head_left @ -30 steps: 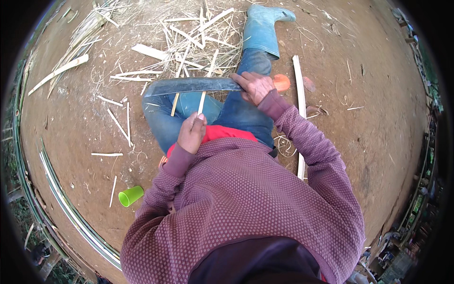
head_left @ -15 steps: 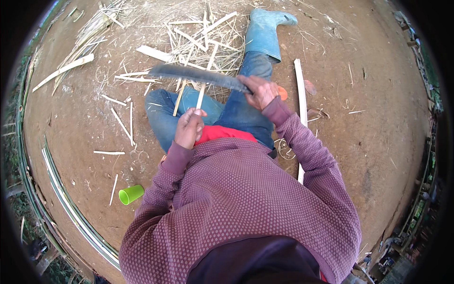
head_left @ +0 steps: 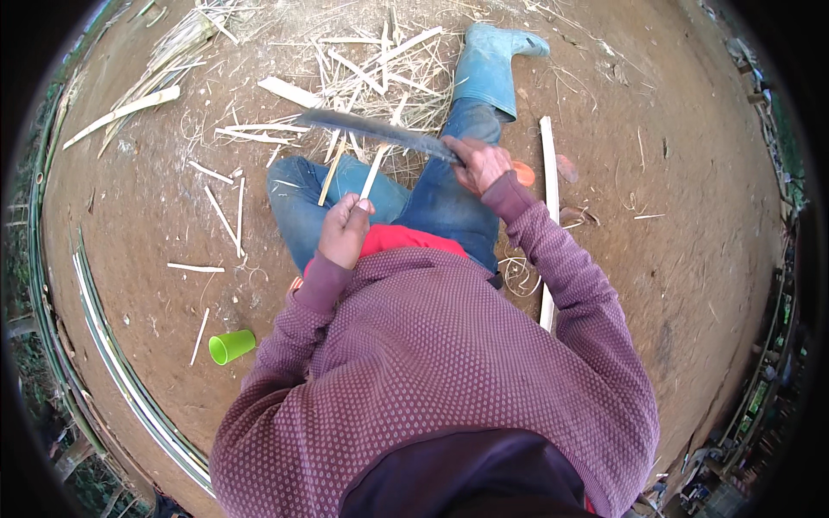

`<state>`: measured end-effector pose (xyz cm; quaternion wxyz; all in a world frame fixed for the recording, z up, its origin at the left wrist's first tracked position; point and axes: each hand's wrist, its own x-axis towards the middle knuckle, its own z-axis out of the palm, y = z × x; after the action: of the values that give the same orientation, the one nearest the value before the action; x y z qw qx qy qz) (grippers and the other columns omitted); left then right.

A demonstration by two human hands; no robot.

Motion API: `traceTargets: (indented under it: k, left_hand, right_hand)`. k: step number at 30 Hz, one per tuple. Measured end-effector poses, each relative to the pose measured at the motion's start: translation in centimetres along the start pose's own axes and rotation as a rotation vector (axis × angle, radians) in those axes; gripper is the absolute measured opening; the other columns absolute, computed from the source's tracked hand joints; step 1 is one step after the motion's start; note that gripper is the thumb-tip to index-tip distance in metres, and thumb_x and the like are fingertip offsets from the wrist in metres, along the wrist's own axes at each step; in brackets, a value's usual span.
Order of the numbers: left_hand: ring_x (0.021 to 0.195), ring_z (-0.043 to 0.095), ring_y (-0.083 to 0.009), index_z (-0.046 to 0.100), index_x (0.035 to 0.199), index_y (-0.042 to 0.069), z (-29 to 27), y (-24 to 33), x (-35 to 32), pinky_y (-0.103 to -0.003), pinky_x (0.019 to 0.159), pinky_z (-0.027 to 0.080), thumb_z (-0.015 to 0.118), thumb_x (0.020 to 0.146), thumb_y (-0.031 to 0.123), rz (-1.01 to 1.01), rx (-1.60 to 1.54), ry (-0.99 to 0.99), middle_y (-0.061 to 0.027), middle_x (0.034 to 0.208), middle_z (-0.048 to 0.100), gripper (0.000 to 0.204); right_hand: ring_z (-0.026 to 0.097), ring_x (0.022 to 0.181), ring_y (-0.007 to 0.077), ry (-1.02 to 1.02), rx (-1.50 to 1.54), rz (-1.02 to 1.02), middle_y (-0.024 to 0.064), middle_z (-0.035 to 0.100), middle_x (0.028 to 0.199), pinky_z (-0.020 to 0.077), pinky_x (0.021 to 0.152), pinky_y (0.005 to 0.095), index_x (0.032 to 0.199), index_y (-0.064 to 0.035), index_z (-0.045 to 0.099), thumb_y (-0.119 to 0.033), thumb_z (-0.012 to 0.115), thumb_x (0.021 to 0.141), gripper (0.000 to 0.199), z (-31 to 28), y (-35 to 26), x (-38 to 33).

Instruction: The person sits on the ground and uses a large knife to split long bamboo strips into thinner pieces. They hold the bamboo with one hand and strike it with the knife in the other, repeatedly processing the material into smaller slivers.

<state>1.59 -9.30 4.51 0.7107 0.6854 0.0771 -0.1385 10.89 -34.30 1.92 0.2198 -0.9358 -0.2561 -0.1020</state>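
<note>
While our left hand (head_left: 345,231) closes around the lower end of a thin pale bamboo strip (head_left: 376,173), which rises tilted over our left knee, our right hand (head_left: 480,164) grips the handle of a long dark blade (head_left: 373,129). We hold the blade stretched leftward above the strip's upper end. Pale splinters (head_left: 259,131) lie scattered on the dirt ahead, and a green cup (head_left: 230,346) lies on its side near our left elbow.

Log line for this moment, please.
left hand: grips thin pale bamboo strip | right hand: grips long dark machete over it
</note>
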Motion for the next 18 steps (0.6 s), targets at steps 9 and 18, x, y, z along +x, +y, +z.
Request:
traceTargets:
  k: [9, 18]
  left_hand:
    - [0.056, 0.049, -0.0221, 0.049, 0.082, 0.000, -0.1, -0.1, 0.0, -0.033, 0.054, 0.038, 0.046, 0.091, 0.016, 0.197, 0.502, 0.150, -0.0126, 0.061, 0.048, 0.019]
    - [0.065, 0.056, -0.0365, 0.050, 0.089, 0.001, 0.2, 1.6, -0.6, -0.040, 0.057, 0.041, 0.045, 0.092, 0.019, 0.240, 0.769, 0.254, -0.0200, 0.070, 0.055, 0.019]
  right_hand:
    - [0.062, 0.075, 0.0276, -0.025, -0.007, -0.017, 0.0066, 0.061, 0.083, 0.0493, 0.062, 0.0387, 0.107, -0.0155, 0.056, -0.013, 0.059, 0.071, 0.037, -0.1, -1.1, 0.0]
    - [0.061, 0.076, 0.0263, -0.018, -0.005, -0.039, 0.0057, 0.059, 0.081, 0.0488, 0.062, 0.0383, 0.106, -0.0137, 0.055, -0.012, 0.061, 0.069, 0.037, 0.0, -0.9, 0.6]
